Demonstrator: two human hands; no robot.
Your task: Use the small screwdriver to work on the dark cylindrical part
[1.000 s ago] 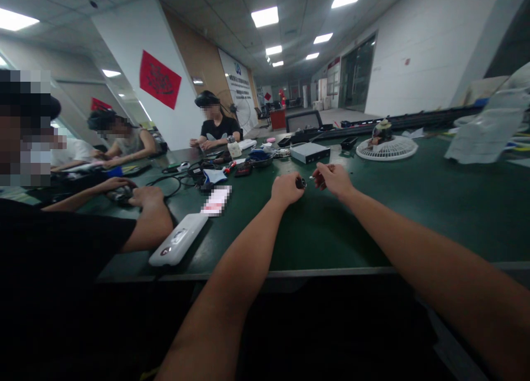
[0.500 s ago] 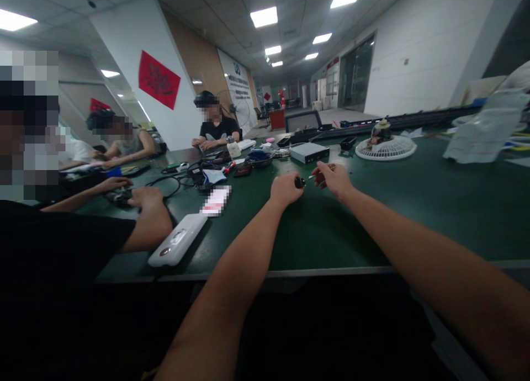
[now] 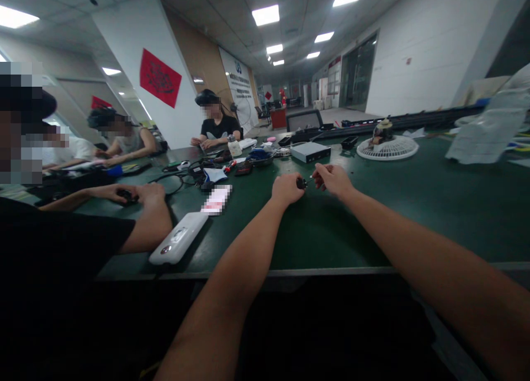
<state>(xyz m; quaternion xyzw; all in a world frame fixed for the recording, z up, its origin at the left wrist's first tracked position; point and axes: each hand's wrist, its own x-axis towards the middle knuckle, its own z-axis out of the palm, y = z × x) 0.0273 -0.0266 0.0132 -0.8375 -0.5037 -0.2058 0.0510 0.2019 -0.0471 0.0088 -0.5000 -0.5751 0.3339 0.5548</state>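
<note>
My left hand (image 3: 285,190) is closed around a small round black part (image 3: 301,183), its end showing past my thumb and forefinger. Just to the right, my right hand (image 3: 334,180) pinches a thin, pale-tipped piece (image 3: 310,179) that points toward the black part. Its kind is too small to make out, and I cannot tell whether the two touch. Both hands are held over the green table (image 3: 331,237), close together. Behind them sits a flat silver-grey box (image 3: 310,152).
A white fan grille with a motor (image 3: 387,143) lies at the back right, near clear plastic wrapping (image 3: 476,135). To the left are a white handheld device (image 3: 179,238), a phone (image 3: 217,199), and tangled cables (image 3: 182,176). A co-worker's arm (image 3: 151,218) rests beside the device.
My hands stay nearly in place, with the thin piece slightly turned between them. At left, the co-worker's hands have drawn together around a dark object.
</note>
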